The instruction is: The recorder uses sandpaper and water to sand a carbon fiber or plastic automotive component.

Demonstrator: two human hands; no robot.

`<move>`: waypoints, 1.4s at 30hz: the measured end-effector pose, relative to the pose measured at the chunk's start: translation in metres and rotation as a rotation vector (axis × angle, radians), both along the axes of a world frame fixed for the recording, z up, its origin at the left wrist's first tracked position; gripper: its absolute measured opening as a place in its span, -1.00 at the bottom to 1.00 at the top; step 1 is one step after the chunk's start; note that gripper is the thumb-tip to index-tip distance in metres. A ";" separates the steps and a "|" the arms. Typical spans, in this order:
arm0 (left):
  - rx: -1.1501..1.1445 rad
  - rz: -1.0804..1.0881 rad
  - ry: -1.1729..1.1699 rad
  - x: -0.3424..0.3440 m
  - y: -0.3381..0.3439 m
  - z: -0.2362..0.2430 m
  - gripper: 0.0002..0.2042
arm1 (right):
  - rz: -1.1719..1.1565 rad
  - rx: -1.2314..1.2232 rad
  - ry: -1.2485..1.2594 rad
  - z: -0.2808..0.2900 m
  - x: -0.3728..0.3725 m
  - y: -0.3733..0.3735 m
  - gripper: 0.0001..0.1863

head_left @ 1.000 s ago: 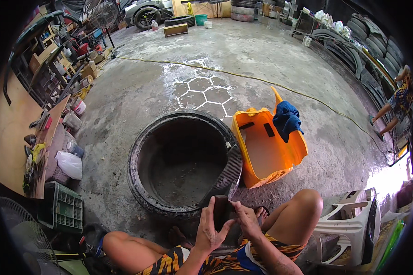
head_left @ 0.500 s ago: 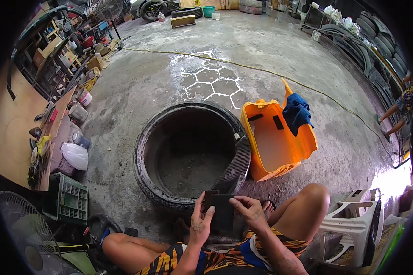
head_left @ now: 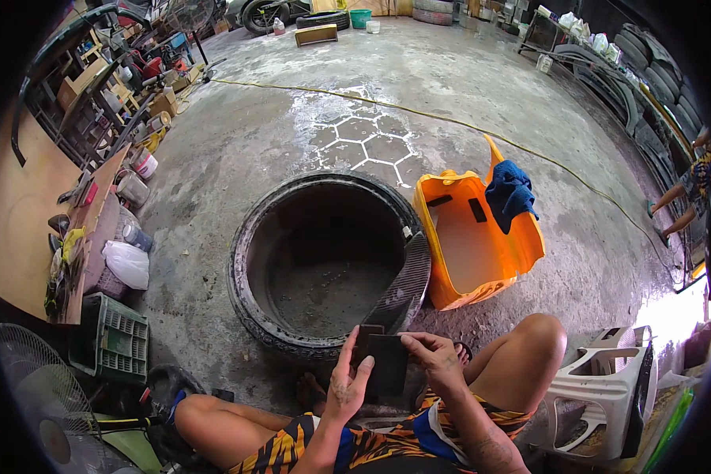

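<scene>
In front of my lap, my left hand (head_left: pixel 346 384) grips a small dark rectangular block (head_left: pixel 369 335) between thumb and fingers. A dark sheet that looks like sandpaper (head_left: pixel 388 366) hangs against the block, and my left thumb is at its left edge. My right hand (head_left: pixel 438 359) pinches the sheet's upper right corner. Just beyond both hands a large black tire (head_left: pixel 246 294) lies flat on the floor. Across its right rim leans a curved, dark part with a woven carbon-fibre pattern (head_left: pixel 408 286).
Right of the tire stands a cut-open orange jug (head_left: pixel 448 291) holding cloudy water, with a blue cloth (head_left: pixel 513 195) over its edge. A white plastic stool (head_left: pixel 596 387) is at my right, a green crate (head_left: pixel 112 341) and fan (head_left: pixel 51 411) at my left. A yellow hose (head_left: pixel 466 122) crosses the floor.
The dark sheet has shifted slightly right and tilted a little against the block. Both hands keep their hold. The whole view has moved slightly.
</scene>
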State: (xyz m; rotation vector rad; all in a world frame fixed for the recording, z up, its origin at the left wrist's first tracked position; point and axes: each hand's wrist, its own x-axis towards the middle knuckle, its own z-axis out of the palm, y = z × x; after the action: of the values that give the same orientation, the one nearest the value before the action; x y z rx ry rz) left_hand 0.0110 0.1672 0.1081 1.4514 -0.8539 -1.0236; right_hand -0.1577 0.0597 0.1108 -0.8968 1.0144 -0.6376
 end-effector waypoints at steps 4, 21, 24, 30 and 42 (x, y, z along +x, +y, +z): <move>-0.012 -0.037 -0.009 -0.001 -0.001 -0.001 -0.38 | 0.001 0.059 -0.041 -0.020 -0.009 -0.003 -0.62; -0.035 0.051 0.009 0.002 0.003 -0.004 -0.39 | 0.256 -0.093 0.189 -0.007 -0.008 0.003 -0.66; -0.051 0.071 0.168 0.004 0.004 -0.003 -0.39 | 0.261 -0.067 0.155 -0.006 -0.004 0.003 -0.66; -0.031 0.112 0.298 0.009 0.004 -0.004 -0.39 | 0.378 -0.001 0.072 0.010 -0.009 0.005 -0.67; 0.020 0.308 0.970 0.002 -0.006 -0.018 -0.33 | 0.244 0.027 0.051 0.003 -0.019 -0.005 -0.83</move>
State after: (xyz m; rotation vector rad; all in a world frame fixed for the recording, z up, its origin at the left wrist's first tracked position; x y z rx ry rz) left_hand 0.0126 0.1607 0.0904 0.8743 0.0800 -1.2990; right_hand -0.1767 0.0546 0.1137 -0.9995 0.9386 -0.3963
